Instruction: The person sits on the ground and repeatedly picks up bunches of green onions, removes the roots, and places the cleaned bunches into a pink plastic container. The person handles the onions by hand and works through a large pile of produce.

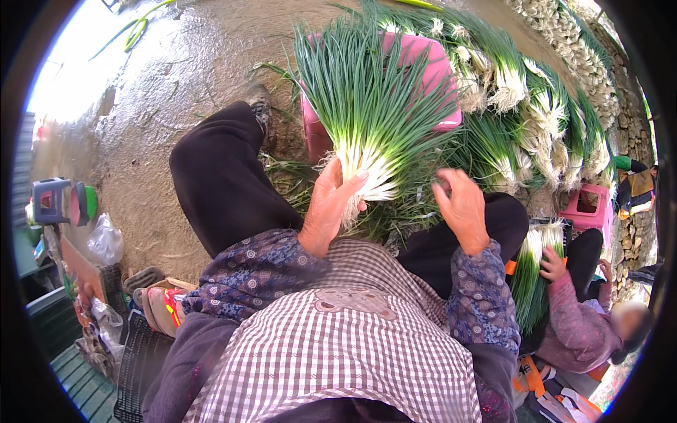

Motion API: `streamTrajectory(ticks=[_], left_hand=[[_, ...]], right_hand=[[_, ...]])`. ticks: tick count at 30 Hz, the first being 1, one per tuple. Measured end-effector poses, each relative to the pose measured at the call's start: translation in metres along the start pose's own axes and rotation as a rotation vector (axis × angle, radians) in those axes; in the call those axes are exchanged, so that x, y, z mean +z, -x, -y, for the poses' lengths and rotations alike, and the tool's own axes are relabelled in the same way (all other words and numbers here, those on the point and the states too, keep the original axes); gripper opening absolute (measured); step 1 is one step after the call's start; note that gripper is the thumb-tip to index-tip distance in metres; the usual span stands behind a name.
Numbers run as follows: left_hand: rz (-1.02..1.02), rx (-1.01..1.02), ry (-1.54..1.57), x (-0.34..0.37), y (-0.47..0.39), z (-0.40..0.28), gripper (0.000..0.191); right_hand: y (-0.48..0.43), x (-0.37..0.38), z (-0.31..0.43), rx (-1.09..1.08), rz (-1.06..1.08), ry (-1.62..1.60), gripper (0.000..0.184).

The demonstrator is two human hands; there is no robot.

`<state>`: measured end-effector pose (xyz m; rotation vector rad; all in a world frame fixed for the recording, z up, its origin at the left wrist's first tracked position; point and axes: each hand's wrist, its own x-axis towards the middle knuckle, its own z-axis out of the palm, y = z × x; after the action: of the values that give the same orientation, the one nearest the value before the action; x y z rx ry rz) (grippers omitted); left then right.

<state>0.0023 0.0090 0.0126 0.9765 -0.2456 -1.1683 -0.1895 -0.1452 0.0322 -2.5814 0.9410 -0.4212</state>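
Note:
A fanned bunch of green onions (370, 127) leans over the pink plastic stool (441, 69) in front of me, its leaves pointing away. My left hand (332, 203) grips the white root ends, thumb across the stems. To the right, my right hand (464, 207) hovers bare, its fingers bent and apart, touching no onions that I can see. Loose trimmed leaves (381, 224) lie on the ground below the bunch, between my knees.
Heaped bundles of green onions (545, 132) line the right side. There, a seated person (582, 322) touches another bundle (529, 280) beside a pink stool (589, 211). At left are a blue-grey stool (51, 201), a plastic bag (104, 240) and a black crate (140, 365). The concrete ground (174, 116) looks wet.

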Motion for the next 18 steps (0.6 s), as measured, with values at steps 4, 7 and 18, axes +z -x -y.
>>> streamTrajectory(ticks=[4,7,18], left_hand=[[-0.008,0.003,-0.081,0.0,0.001,-0.001,0.034],[-0.005,-0.021,-0.076,-0.002,0.001,-0.002,0.034],[0.024,-0.049,0.014,-0.007,0.003,0.0,0.031]], right_hand=[[-0.066,0.027,0.06,-0.121,-0.092,-0.45,0.017],[-0.109,0.047,0.085,-0.241,0.007,-0.531,0.023],[-0.116,0.045,0.059,-0.128,0.012,-0.418,0.029]])
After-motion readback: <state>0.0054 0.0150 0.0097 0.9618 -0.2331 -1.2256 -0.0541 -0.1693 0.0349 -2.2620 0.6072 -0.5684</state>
